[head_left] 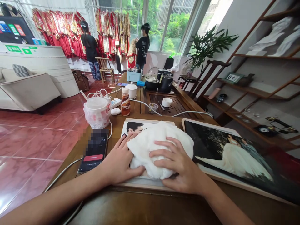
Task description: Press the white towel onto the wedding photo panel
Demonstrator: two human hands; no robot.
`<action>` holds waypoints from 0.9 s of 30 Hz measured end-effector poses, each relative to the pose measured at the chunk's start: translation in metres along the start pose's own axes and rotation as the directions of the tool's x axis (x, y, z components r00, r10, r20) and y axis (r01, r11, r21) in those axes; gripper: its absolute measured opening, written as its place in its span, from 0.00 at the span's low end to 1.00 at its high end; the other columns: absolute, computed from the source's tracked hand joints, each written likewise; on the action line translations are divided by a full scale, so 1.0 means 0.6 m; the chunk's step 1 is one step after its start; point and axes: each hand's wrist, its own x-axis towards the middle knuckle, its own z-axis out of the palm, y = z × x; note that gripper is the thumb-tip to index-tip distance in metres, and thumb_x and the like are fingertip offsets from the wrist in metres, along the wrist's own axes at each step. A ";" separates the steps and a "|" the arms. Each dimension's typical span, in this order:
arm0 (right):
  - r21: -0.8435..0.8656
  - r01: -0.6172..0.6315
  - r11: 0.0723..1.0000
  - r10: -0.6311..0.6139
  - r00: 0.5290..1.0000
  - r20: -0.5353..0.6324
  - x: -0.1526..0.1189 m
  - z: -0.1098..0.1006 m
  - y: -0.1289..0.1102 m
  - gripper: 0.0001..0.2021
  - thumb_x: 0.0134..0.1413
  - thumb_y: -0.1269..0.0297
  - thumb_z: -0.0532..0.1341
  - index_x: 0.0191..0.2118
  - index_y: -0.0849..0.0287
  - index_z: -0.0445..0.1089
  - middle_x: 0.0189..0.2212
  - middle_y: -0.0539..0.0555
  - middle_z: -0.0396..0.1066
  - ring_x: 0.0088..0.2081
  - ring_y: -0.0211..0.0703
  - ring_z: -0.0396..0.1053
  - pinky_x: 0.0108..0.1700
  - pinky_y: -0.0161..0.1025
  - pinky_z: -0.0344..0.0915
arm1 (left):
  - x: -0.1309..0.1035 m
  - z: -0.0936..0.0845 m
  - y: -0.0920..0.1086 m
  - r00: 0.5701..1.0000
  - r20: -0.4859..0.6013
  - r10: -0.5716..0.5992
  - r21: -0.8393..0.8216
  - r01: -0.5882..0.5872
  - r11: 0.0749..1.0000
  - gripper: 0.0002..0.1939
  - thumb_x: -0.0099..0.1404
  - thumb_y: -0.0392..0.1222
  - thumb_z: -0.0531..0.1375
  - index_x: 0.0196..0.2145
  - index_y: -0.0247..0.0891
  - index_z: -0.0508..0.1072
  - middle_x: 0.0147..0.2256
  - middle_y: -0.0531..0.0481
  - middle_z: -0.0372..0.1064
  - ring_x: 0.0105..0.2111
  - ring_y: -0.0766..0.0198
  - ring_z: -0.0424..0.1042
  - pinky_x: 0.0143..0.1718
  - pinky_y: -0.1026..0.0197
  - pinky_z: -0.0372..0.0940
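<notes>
The white fleecy cloth (166, 134) lies bunched on a framed wedding photograph (134, 126) on the wooden table (131, 206); the left hand (123, 161) rests open against its left side, fingers extended, thumb along the lower edge; the right hand (181, 164) lies over its right part, fingers spread and gently bent, not closed round it; the hands are apart, with cloth between them; it looks light, soft and limp, likely to squash under the fingertips and sag if lifted by one corner; the deep pile should give good grip, while the underside may slide on a smooth print; the thick middle folds, gathered from both sides, seem the surest hold
</notes>
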 end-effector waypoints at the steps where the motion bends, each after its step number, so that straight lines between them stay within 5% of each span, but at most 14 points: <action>1: 0.005 0.005 1.000 -0.005 1.000 0.000 0.000 0.000 0.001 0.15 0.48 0.65 0.63 0.43 0.51 0.66 0.50 0.50 0.73 0.61 0.54 0.58 0.62 0.55 0.41 | 0.000 0.000 0.000 1.000 -0.002 0.001 -0.005 -0.001 1.000 0.41 0.64 0.54 0.60 0.67 0.32 0.51 0.68 0.37 0.43 0.68 0.44 0.37 0.65 0.41 0.44; 8: -0.081 -0.097 0.992 0.097 0.995 -0.005 -0.013 -0.012 0.038 0.12 0.51 0.64 0.64 0.43 0.52 0.66 0.51 0.51 0.73 0.61 0.55 0.59 0.61 0.56 0.43 | 0.003 0.002 0.007 0.999 0.015 -0.033 0.025 0.033 0.999 0.40 0.67 0.59 0.57 0.66 0.29 0.53 0.67 0.34 0.44 0.68 0.44 0.38 0.66 0.42 0.44; 17: -0.040 -0.014 0.999 0.014 1.000 -0.004 -0.002 0.000 0.003 0.15 0.47 0.65 0.63 0.43 0.51 0.67 0.50 0.51 0.73 0.61 0.56 0.59 0.62 0.57 0.43 | -0.001 0.000 0.002 1.000 -0.018 0.002 0.009 -0.001 1.000 0.38 0.65 0.57 0.59 0.65 0.33 0.57 0.66 0.37 0.48 0.68 0.42 0.38 0.65 0.40 0.45; 27: -0.148 -0.119 0.982 0.113 0.992 -0.047 -0.016 -0.015 0.044 0.11 0.50 0.64 0.63 0.42 0.52 0.67 0.49 0.53 0.73 0.60 0.58 0.60 0.60 0.59 0.45 | 0.001 0.006 0.003 0.999 -0.027 -0.019 -0.007 0.019 1.000 0.43 0.66 0.59 0.57 0.69 0.35 0.46 0.68 0.37 0.41 0.68 0.44 0.39 0.65 0.42 0.45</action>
